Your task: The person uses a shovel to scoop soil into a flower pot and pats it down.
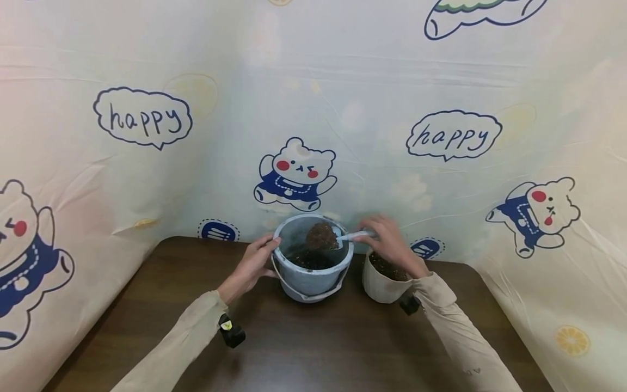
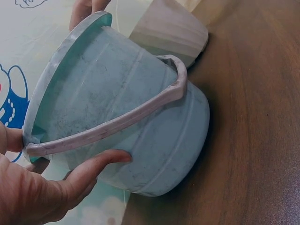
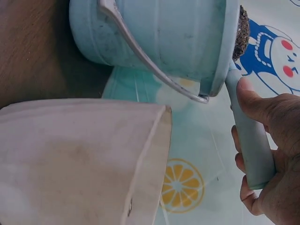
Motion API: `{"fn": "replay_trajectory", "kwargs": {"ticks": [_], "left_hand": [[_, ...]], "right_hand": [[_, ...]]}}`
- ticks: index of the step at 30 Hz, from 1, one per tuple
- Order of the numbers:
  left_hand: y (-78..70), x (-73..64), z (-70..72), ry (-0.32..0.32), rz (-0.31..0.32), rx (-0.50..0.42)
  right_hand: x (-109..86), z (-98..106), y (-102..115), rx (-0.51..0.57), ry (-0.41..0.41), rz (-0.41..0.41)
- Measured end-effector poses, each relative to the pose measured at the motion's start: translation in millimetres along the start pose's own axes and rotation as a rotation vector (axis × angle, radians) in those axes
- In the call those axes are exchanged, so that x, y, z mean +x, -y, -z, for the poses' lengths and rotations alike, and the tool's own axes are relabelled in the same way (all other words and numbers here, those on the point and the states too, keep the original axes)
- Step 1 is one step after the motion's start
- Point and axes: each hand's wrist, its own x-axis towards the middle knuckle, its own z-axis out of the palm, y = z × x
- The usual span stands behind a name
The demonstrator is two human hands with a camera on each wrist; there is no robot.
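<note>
A light blue bucket (image 1: 313,280) stands on the table with dark soil (image 1: 313,260) inside. At its left side my left hand (image 1: 252,261) grips the rim, and in the left wrist view the thumb (image 2: 105,161) lies along the outer wall below the pale bail handle (image 2: 117,124). My right hand (image 1: 387,239) holds a small blue trowel (image 3: 251,136) by its handle. Its blade, heaped with brown soil (image 1: 321,236), is over the bucket's mouth near the right rim. Below the right hand stands a whitish fabric pot (image 1: 382,286) holding soil, partly hidden by the hand.
A dark brown wooden table (image 1: 313,348) lies under everything. Right behind it hangs a printed cloth (image 1: 362,179) with cartoon bears, which also runs along both sides. Each sleeve cuff carries a small black camera (image 1: 232,333).
</note>
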Motion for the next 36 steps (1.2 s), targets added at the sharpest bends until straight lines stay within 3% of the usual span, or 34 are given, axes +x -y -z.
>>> {"fn": "replay_trajectory", "kwargs": {"ticks": [9, 21, 30, 36], "left_hand": [[1.4, -0.1, 0.0, -0.013, -0.009, 0.007], [-0.5, -1.2, 1.0, -0.016, 0.003, 0.016], [-1.5, 1.1, 0.0, -0.024, 0.011, 0.017], [-0.8, 0.0, 0.2, -0.018, 0.014, 0.015]], "right_hand": [[-11.3, 23.6, -20.0, -0.006, 0.030, -0.070], [-36.7, 54.9, -44.8, -0.017, -0.072, -0.004], [-66.4, 79.0, -63.6, -0.117, -0.084, 0.042], [-82.7, 91.0, -74.1, -0.178, -0.095, -0.006]]}}
